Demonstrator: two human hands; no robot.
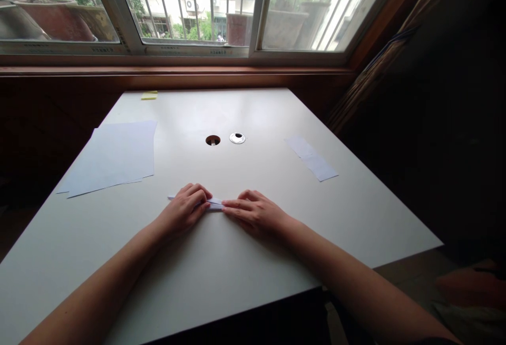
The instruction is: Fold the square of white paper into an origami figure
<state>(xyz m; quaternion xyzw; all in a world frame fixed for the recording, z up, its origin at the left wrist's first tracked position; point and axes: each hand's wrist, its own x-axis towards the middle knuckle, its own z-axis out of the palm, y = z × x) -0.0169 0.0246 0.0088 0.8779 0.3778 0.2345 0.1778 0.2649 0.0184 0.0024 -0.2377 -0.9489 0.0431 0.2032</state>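
Note:
A narrow folded strip of white paper (215, 204) lies low over the white table (237, 260), running between my two hands. My left hand (188, 205) is closed over the strip's left part, and a thin end (170, 198) pokes out beyond it. At the strip's right end, my right hand (255, 209) has its fingers pressed together on the paper. Some of the strip is hidden under the fingers of both hands.
White paper sheets (114, 155) lie at the left. Two smaller paper pieces (320, 166) rest at the right. A round hole (212, 140) and a metal ring (237, 138) sit mid-table. A yellow pad (149, 95) lies at the back, below the window (193, 52).

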